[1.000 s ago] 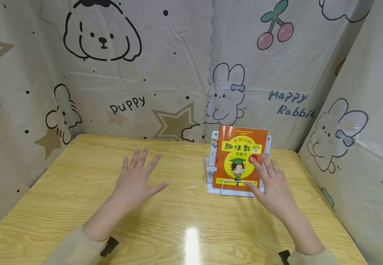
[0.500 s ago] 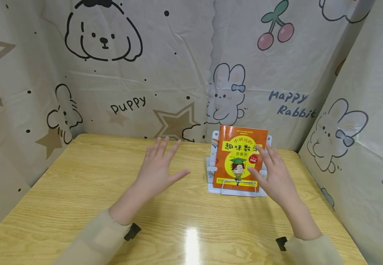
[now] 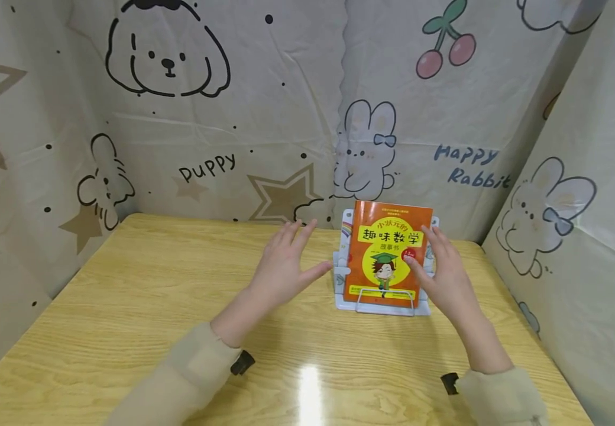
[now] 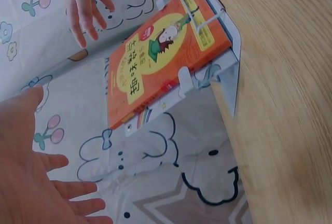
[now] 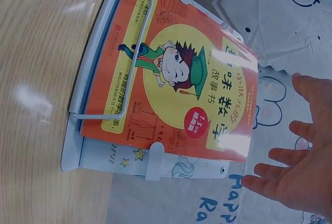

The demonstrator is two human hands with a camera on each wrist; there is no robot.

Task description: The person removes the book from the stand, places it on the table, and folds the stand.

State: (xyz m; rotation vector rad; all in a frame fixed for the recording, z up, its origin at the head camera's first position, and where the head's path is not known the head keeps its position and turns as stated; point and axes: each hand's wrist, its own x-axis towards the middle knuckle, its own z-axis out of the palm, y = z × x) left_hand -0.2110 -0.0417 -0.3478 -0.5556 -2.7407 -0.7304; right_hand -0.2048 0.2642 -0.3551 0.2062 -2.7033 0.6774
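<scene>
Orange paperback book point(image 3: 384, 251) sits on a white-and-pale-blue printed book stand point(image 5: 109, 156), rear right on the yellow wood-grain table point(image 3: 153, 284). Cover faces the person; long axis runs upward, leaning back, title end at top. Bent wire retainer point(image 5: 98, 116) crosses the lower cover. Left hand point(image 3: 281, 266): fingers extended, spread, left of book, holding nothing. Right hand point(image 3: 448, 278): likewise, apart from cover. Wood surface extends broadly leftward from stand; right table edge lies nearer.
</scene>
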